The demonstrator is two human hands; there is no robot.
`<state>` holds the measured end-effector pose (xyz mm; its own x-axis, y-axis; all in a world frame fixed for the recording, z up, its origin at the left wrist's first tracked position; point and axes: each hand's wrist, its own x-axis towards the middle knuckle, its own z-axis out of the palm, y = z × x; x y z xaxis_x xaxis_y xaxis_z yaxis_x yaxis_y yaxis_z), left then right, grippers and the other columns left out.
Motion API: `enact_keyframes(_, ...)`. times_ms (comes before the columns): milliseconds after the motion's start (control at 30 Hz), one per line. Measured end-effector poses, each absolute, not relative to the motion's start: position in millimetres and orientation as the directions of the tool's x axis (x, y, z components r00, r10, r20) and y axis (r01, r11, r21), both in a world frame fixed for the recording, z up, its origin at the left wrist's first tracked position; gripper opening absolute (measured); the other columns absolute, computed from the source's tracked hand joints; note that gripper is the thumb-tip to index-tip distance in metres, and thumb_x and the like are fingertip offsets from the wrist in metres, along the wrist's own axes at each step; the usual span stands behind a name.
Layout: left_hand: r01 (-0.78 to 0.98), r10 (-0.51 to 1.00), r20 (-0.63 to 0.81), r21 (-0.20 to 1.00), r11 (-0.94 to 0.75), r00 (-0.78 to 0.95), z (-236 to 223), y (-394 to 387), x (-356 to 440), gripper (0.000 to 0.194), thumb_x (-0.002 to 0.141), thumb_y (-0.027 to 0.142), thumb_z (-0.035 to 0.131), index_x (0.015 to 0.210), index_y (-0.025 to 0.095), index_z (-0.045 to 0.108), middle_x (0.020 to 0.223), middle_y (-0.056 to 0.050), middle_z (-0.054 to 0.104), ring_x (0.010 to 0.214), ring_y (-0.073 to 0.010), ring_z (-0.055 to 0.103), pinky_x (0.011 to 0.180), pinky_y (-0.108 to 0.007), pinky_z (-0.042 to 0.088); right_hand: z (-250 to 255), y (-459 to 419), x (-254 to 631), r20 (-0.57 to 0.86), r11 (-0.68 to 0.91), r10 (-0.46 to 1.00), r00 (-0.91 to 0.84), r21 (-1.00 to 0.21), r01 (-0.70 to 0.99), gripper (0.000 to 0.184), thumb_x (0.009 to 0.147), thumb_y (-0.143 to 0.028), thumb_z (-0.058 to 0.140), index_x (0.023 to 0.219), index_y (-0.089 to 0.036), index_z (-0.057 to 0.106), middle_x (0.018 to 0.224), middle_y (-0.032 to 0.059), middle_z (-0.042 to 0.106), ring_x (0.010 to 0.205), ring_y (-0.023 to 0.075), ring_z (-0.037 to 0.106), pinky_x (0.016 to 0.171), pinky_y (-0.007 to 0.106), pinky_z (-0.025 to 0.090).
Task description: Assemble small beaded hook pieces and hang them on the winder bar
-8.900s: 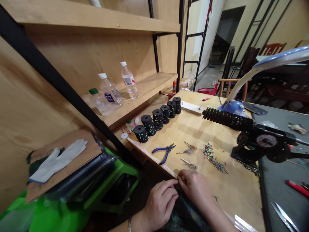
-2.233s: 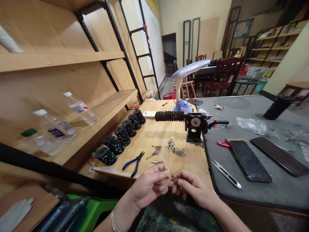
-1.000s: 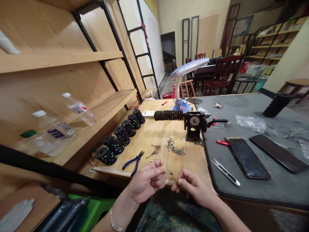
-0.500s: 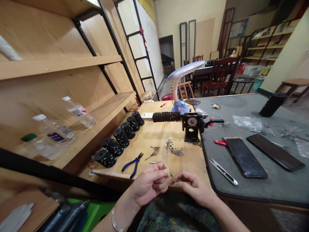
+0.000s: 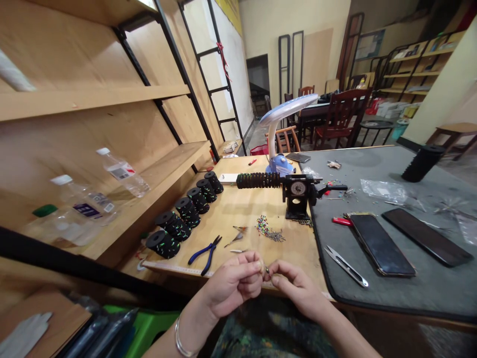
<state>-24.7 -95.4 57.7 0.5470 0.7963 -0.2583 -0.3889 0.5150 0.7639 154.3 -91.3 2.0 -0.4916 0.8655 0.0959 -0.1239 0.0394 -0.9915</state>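
My left hand (image 5: 238, 279) is closed in a pinch over the near edge of the wooden table; what its fingertips hold is too small to name. My right hand (image 5: 292, 284) faces it, thumb and forefinger curled together. A tiny dark metallic piece (image 5: 267, 270) shows between the two hands, by my right fingertips. Just beyond lie coloured beads (image 5: 262, 224) beside a heap of small metal parts (image 5: 276, 235). Blue-handled pliers (image 5: 206, 254) rest to the left, jaws parted. A slim pointed tool (image 5: 237, 251) lies partly behind my left hand.
Black winder (image 5: 297, 196) with a wound spool stands farther back, before a blue lamp (image 5: 278, 163). Several black spools (image 5: 163, 243) line the left side. On the grey mat (image 5: 316, 169) lie thread snips (image 5: 346, 266) and two phones (image 5: 382, 243). Shelves with bottles rise at left.
My right fingertips have come up a little and closer to the left ones, around the tiny metallic piece. My left hand keeps its pinch in nearly the same place.
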Motion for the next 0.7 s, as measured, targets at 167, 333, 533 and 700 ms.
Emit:
enact_keyframes(167, -0.394, 0.796, -0.253, 0.761, 0.514, 0.55, 56.7, -94.8, -25.6, 0.027, 0.077, 0.027, 0.072, 0.071, 0.015, 0.049, 0.045, 0.012, 0.027, 0.039, -0.0027, 0.014, 0.045, -0.021, 0.012, 0.8, -90.2, 152.3, 0.092, 0.039, 0.873, -0.479, -0.992, -0.12, 0.026, 0.085, -0.044, 0.058, 0.078, -0.019, 0.062, 0.078, 0.003, 0.064, 0.081, 0.0204, 0.058, 0.08, 0.033, 0.044)
enact_keyframes(333, -0.393, 0.806, -0.249, 0.771, 0.501, 0.538, 56.7, -94.5, -25.4, 0.027, 0.077, 0.027, 0.072, 0.071, 0.016, 0.048, 0.045, 0.012, 0.027, 0.039, -0.0026, 0.014, 0.045, -0.021, 0.012, -1.6, -90.1, 148.9, 0.071, 0.017, 0.881, -0.467, -0.993, -0.12, 0.027, 0.082, -0.046, 0.061, 0.075, -0.02, 0.059, 0.074, 0.0013, 0.063, 0.076, 0.0192, 0.057, 0.079, 0.033, 0.044)
enact_keyframes(533, -0.398, 0.812, -0.226, 0.781, 0.481, 0.538, 52.8, -92.9, -27.3, 0.027, 0.078, 0.028, 0.071, 0.072, 0.016, 0.047, 0.045, 0.012, 0.026, 0.039, -0.0027, 0.014, 0.044, -0.02, 0.011, -2.5, -90.5, 147.7, 0.072, -0.018, 0.88, -0.47, -0.983, -0.185, 0.028, 0.082, -0.048, 0.061, 0.076, -0.02, 0.058, 0.075, 0.0029, 0.066, 0.08, 0.0213, 0.061, 0.079, 0.035, 0.046)
enact_keyframes(700, -0.403, 0.814, -0.225, 0.779, 0.481, 0.536, 50.9, -92.5, -27.4, 0.027, 0.078, 0.028, 0.071, 0.072, 0.016, 0.047, 0.045, 0.012, 0.026, 0.039, -0.003, 0.013, 0.044, -0.02, 0.011, -6.7, -90.9, 148.8, 0.071, -0.022, 0.878, -0.473, -0.982, -0.188, 0.03, 0.083, -0.049, 0.061, 0.076, -0.019, 0.059, 0.077, 0.005, 0.068, 0.081, 0.0217, 0.063, 0.08, 0.036, 0.047)
